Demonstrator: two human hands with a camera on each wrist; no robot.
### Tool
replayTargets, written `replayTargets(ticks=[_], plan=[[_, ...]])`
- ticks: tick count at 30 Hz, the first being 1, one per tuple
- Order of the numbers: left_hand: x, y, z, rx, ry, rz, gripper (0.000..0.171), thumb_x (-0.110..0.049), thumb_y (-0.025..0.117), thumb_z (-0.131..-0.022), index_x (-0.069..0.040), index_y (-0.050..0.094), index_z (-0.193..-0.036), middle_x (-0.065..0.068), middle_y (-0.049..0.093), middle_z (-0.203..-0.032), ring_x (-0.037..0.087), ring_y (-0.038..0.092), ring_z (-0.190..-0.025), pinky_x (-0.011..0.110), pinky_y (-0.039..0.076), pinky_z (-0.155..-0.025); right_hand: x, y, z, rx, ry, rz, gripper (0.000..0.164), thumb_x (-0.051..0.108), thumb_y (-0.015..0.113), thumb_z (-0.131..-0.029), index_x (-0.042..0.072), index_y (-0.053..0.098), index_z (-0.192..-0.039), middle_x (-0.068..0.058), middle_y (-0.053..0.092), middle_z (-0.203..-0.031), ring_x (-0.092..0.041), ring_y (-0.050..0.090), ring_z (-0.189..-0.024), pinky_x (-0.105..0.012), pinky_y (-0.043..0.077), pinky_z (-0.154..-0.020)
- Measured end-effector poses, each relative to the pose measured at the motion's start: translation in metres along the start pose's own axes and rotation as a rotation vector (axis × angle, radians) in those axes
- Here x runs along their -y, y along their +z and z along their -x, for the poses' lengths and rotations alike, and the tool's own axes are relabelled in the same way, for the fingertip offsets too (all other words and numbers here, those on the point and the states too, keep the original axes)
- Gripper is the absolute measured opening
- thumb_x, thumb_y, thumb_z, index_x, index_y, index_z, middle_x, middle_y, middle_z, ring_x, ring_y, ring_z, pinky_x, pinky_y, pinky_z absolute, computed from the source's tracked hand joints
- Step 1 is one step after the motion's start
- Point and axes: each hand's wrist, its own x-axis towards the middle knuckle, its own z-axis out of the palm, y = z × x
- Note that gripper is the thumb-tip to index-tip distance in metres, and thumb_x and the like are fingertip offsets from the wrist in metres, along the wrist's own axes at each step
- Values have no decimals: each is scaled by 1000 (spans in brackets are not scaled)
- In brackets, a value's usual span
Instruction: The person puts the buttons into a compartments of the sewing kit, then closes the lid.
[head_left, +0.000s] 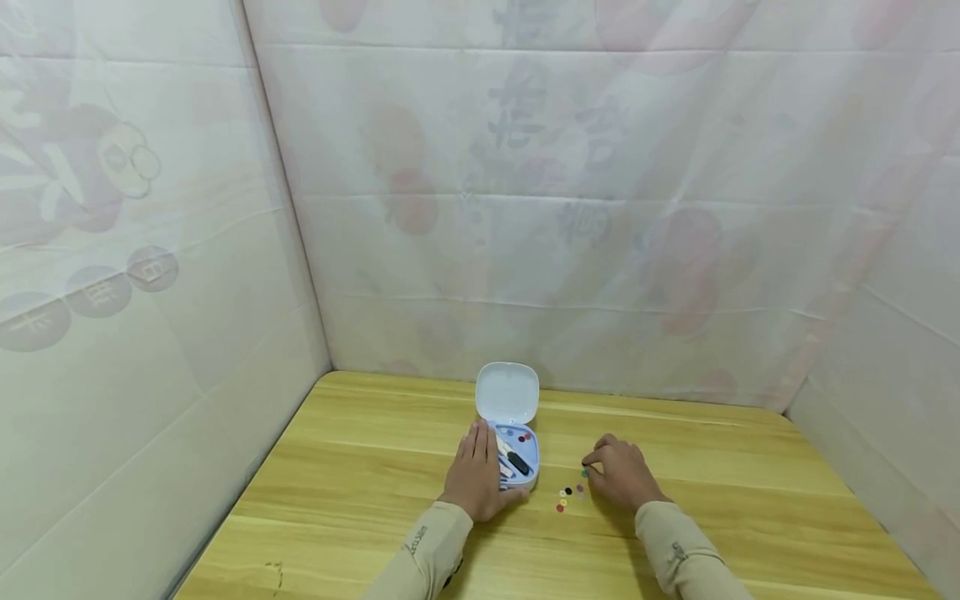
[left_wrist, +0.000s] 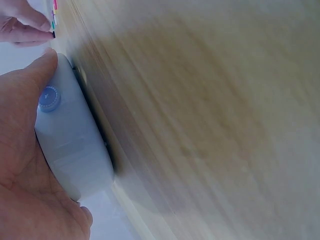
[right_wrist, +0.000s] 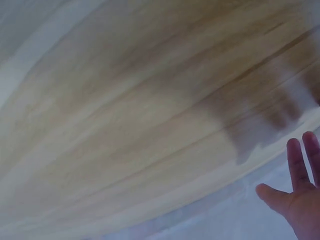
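Note:
My left hand [head_left: 474,479] lies along the left side of an open blue sewing box [head_left: 527,486], thumb round its front edge. In the left wrist view, palm and thumb span the box's pale side [left_wrist: 75,145], beside a round blue catch [left_wrist: 49,98]. To the right, my right hand [head_left: 621,473] pinches a small black button [head_left: 585,463] between thumb and forefinger, low over the table. A teal button [head_left: 585,473] sits just under those fingertips. The right wrist view catches only some outstretched fingers of the right hand [right_wrist: 300,200]; the pinch is outside it.
Several loose buttons lie between the hands, among them a black one [head_left: 568,492], a yellow one [head_left: 564,502] and a red one [head_left: 560,508]. The box's white lid [head_left: 507,392] stands raised behind. Inside are a black-handled tool [head_left: 517,463] and several buttons. Cloth walls [head_left: 600,250] enclose the wooden table [head_left: 360,467].

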Motion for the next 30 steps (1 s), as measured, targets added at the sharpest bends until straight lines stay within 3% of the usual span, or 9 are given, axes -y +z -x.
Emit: replayTargets(ticks=[7,14,30], plan=[[0,-1,1,-5,6,-10,114,-79,56,-84,9,32,-153,25,32,-159,38,31,-148,44,29,-121,-3,1,1,-22,46,22,5,11,78,-88,6,80,-88,-7,66,-96,-30,63,-90,-59,47,-84],[1,5,-1,-12,9,-25,116,-82,53,-83,7,31,-154,24,32,-160,37,30,-148,43,27,-121,-11,6,3,-68,96,4,5,8,76,-89,6,76,-84,-8,65,-96,-32,63,-91,-62,46,-88],[0,2,0,-13,6,-21,116,-81,55,-83,8,32,-154,24,32,-160,36,30,-149,43,27,-121,-15,17,3,-129,76,9,9,-1,70,-91,3,70,-83,-12,61,-97,-34,61,-89,-57,48,-89]])
